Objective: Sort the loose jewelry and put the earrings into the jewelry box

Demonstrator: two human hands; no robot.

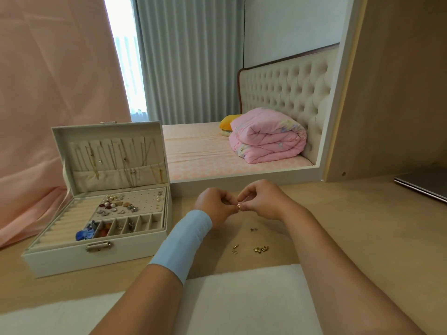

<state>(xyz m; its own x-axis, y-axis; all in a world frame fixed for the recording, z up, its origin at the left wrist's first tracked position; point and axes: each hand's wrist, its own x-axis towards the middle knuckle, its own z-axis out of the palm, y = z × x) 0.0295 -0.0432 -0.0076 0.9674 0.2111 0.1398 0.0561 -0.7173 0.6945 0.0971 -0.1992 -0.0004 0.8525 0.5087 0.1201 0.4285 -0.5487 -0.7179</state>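
The left hand (215, 207) and right hand (262, 201) meet to the right of the jewelry box (96, 259), above the surface (338, 226). Their curled fingers (249, 197) pinch one small gold hoop earring (239, 206) between them. The grip is only at the tips, so the hoop could slip and roll away across the wood. It could also drop among the loose gold pieces (261, 249) lying further right of the box, nearer the person, and mix the sorting. A forearm sweeping toward the box might scatter those pieces.

The box stands open. Necklaces (116, 160) hang inside its raised lid above a pocket. In the tray, ring rolls (72, 221) fill the left side. The perforated panel (147, 201) carries pearl studs and other earrings, mostly on its left half. In the front row of compartments (145, 222), the leftmost holds something blue (85, 233), the next red-orange pieces, and the middle ones small items. The rightmost look bare.
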